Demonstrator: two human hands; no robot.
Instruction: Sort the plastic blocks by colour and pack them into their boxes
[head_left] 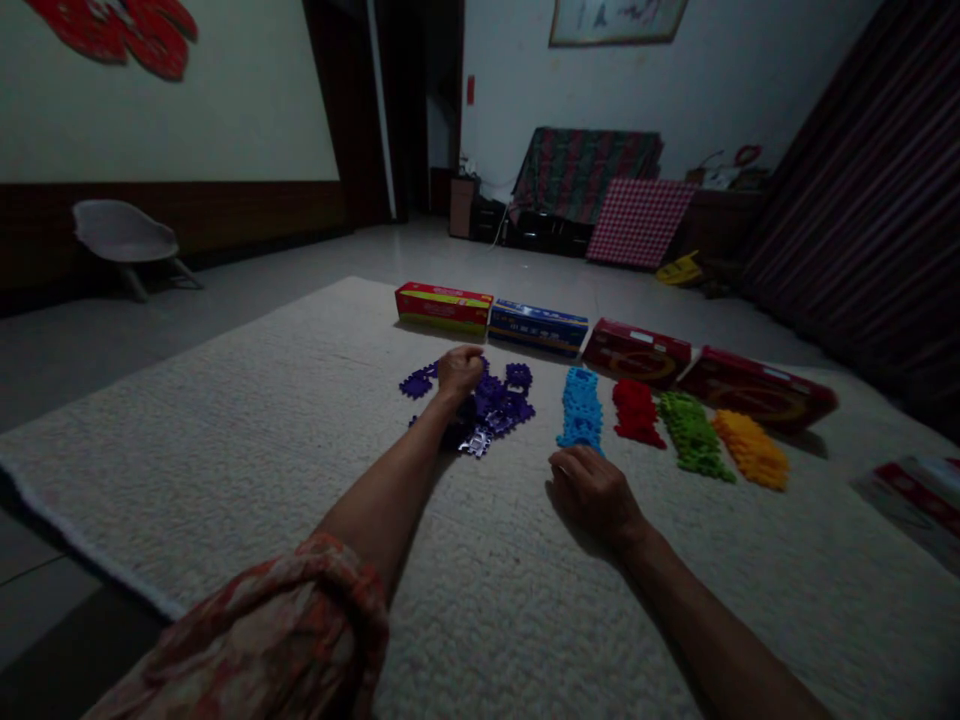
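Observation:
My left hand [460,373] is closed above a loose pile of purple toothed plastic pieces [491,400]; whatever its fingers grip is hidden. Resting low over the mat, my right hand [594,495] has its fingers curled together at the near end of a row of light-blue pieces [581,408]. I cannot make out what is in it. To the right of the blue row lie a row of red pieces [636,412], then green pieces [694,435] and orange pieces [751,450], each colour kept in its own strip.
Behind the pieces stand a red-and-yellow box [442,307], a blue box [538,328] and two dark red boxes [637,352]. Another box [919,500] lies at the right. The pale mat [285,450] covers the floor. Farther back are a small chair [124,235] and a cloth-covered cabinet [589,175].

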